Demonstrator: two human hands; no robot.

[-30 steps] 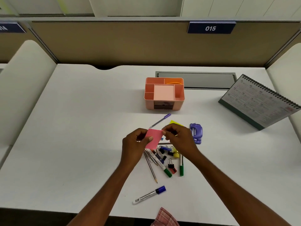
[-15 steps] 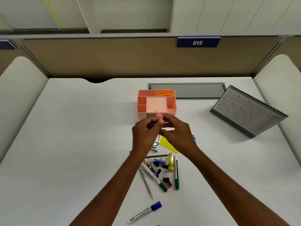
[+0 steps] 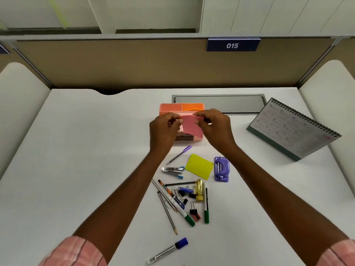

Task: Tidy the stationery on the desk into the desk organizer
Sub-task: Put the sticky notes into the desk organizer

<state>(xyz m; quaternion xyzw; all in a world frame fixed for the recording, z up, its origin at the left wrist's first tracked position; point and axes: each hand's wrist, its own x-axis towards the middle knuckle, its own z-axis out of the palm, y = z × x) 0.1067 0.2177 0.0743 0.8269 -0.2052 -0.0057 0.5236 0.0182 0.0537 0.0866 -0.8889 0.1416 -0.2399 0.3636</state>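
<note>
A pink sticky-note pad (image 3: 192, 126) hangs tilted over the front of the pink desk organizer (image 3: 171, 108), which stands at the desk's middle back. My left hand (image 3: 165, 129) pinches the pad's left edge and my right hand (image 3: 215, 127) pinches its right edge. Both hands hide much of the organizer. Nearer to me lie a yellow note pad (image 3: 199, 166), a purple pen (image 3: 179, 154), a stapler (image 3: 172, 170), a purple hole punch (image 3: 221, 168), and a heap of pens, pencils and binder clips (image 3: 184, 200). A blue-capped marker (image 3: 169, 250) lies near the front edge.
A desk calendar (image 3: 294, 129) stands at the right. A grey cable hatch (image 3: 219, 103) is set into the desk behind the organizer. Beige partition panels close off the back and both sides.
Both hands have carried the pink pad from above the stationery heap away from me to over the organizer. The view has tilted upward.
</note>
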